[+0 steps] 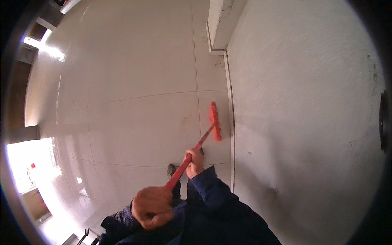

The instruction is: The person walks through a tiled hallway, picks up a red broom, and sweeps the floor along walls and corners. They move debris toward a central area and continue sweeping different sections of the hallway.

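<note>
Both hands grip the red pole (178, 176) of a long-handled floor broom. My left hand (152, 207) is closed around the pole's upper end, close to my body. Further down the shaft, my right hand (194, 163) wraps around it. The red broom head (215, 121) is at the pole's far end, over the pale tiled floor (137, 128) and a little left of the baseboard. Its bristles cannot be made out in detail. The dark sleeves of my jacket (211, 190) reach to both wrists.
A white wall (300, 92) with scuff marks runs along the right, edged by a baseboard (231, 122). A pillar (225, 27) juts out ahead. My shoe (171, 170) shows below the pole. Bright light enters through an opening (33, 162) at the left.
</note>
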`<state>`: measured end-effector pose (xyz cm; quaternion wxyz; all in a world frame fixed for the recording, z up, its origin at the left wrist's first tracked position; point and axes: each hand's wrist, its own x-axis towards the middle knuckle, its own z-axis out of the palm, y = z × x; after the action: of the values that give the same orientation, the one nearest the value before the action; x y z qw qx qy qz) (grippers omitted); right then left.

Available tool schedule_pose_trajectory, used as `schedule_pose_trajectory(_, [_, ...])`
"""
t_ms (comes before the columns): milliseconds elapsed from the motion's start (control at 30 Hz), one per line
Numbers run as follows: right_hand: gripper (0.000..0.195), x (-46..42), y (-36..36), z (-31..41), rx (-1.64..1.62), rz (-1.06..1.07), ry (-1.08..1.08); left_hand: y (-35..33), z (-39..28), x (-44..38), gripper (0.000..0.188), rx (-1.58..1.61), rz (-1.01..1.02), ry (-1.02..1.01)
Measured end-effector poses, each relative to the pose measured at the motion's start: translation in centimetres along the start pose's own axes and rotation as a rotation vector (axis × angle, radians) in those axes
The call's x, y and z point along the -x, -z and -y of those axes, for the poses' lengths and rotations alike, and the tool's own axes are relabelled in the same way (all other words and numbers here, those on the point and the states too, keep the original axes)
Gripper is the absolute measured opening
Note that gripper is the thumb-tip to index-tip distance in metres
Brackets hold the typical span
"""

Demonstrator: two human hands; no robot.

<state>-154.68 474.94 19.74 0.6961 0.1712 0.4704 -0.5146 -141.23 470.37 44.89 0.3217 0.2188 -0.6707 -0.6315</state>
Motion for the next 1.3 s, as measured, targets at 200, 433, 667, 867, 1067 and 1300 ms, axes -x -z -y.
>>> schedule_pose_trajectory(200, [0.022, -0.2, 0.0, -2.5, 0.199, -0.229, -0.103, 1.7, 3.8, 6.0, 0.012, 0.065, -0.128, 0.154])
schedule_pose_trajectory(433, [0.021, -2.6, -4.9, -16.4, 0.487, 0.227, 0.013, 5.7, 0.6, 15.0, 0.018, -0.280, -0.321, 0.154])
schedule_pose_trajectory(667, [0.022, -1.5, -12.5, -26.5, 0.170, 0.371, -0.333, 6.5, -1.9, 20.1, 0.007, -0.489, -0.239, -0.051])
schedule_pose_trajectory(867, [0.023, 4.1, -11.4, -25.5, 0.133, 0.268, -0.246, 5.8, -4.7, 22.5, 0.014, -0.234, -0.076, -0.164])
schedule_pose_trajectory(1067, [0.021, 6.2, -1.1, -22.8, 0.375, 0.173, 0.389, 5.9, -3.6, 23.1, 0.025, -0.073, 0.090, -0.088])
schedule_pose_trajectory(1300, [0.014, 7.6, 3.9, -23.6, 0.239, 0.091, -0.025, 1.8, -0.9, 26.1, 0.015, 0.031, -0.197, 0.159])
